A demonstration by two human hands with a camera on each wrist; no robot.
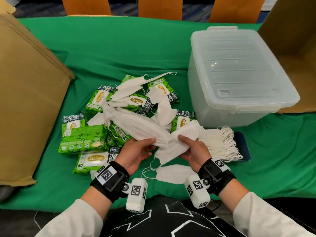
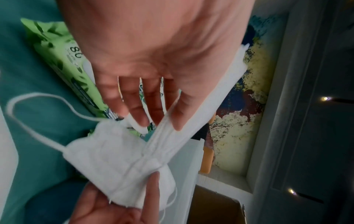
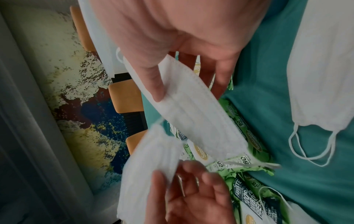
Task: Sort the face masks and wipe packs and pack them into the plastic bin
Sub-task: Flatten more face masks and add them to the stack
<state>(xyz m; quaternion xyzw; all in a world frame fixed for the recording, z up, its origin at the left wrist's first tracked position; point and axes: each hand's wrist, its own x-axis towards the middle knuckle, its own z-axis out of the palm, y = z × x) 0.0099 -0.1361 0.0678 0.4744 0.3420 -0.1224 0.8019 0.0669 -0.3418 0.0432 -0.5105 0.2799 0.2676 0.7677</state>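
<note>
Both hands meet low in the head view, just above the dark shirt and the wrist-mounted cameras. Left hand (image 1: 136, 152), palm up, pinches one white face mask (image 1: 136, 124) between thumb and fingertips; this mask runs up and away from the grip, its far end trailing over the loose pile. Right hand (image 1: 193, 149) holds a second face mask (image 1: 172, 149), thumb on top and fingers beneath, so that the two masks cross between the hands (the left-wrist view shows them overlapping at the right thumb). Neither hand is empty; each is closed on its own mask.

Directly below the grip, toward the person, a further mask (image 1: 174, 173) lies flat on the green cloth (image 1: 119, 48), its ear loops spread to the left. Immediately right of the right hand, a sorted stack of masks (image 1: 217, 144) rests with its loops bunched at the far side, partly upon a dark flat object (image 1: 243, 144) whose nature cannot be told.

Beyond and left of the grip lies the mixed pile: green wipe packs (image 1: 83, 139) labelled "Sanicare", interleaved with loose white masks (image 1: 164, 108). Several packs sit just beside the left hand.

Beyond and right of the grip stands the plastic bin (image 1: 239, 69), translucent and with its lid on, well apart from the hands.

Cardboard boxes flank the scene, one (image 1: 25, 100) far left of the grip and one (image 1: 294, 48) behind the bin.
</note>
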